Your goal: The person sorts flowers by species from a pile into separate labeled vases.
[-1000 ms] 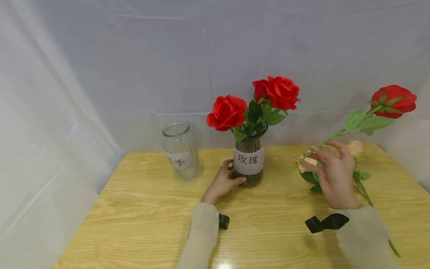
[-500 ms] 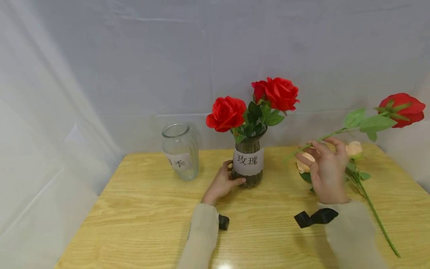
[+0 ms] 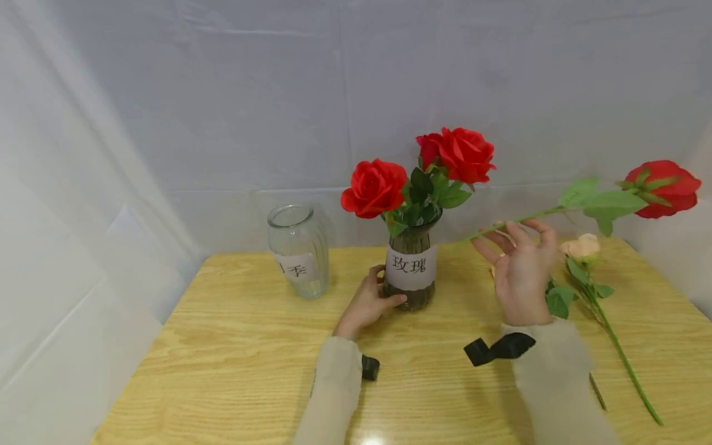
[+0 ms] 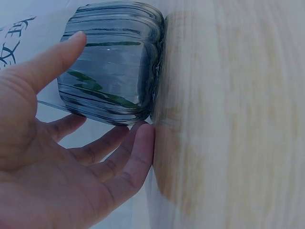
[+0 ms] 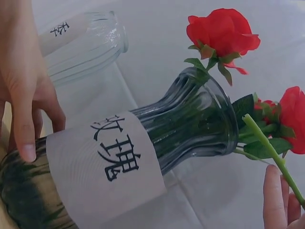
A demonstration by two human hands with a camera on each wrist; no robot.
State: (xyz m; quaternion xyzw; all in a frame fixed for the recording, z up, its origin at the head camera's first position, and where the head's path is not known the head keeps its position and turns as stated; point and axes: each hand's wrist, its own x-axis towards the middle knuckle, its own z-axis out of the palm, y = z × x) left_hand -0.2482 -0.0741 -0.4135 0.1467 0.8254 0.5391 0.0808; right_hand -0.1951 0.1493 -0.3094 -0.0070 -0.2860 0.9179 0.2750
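Note:
My left hand (image 3: pixel 367 304) grips the base of a dark glass vase (image 3: pixel 415 240) with a white paper label. In the left wrist view, the thumb lies on one side of the vase (image 4: pixel 109 67) and the fingers curl beneath and behind it. Several red roses (image 3: pixel 378 188) with green leaves stand in this vase. To its right, my right hand (image 3: pixel 525 278) pinches the stem of another red rose (image 3: pixel 609 203), tilted so its bloom points right. In the right wrist view, the cut end of its stem (image 5: pixel 268 144) is close to the vase mouth, outside it.
A clear glass vase (image 3: pixel 308 241) with its own paper label stands to the left, holding no flowers. Peach roses (image 3: pixel 581 248) with long green stems lie on the wooden table (image 3: pixel 233 364) at the right, partly behind my right hand. White cloth (image 3: pixel 250 111) hangs behind and beside the table.
My right hand has moved left, carrying the rose toward the dark vase. The rose has tipped lower, its stem closer to level. My left hand stays on the vase.

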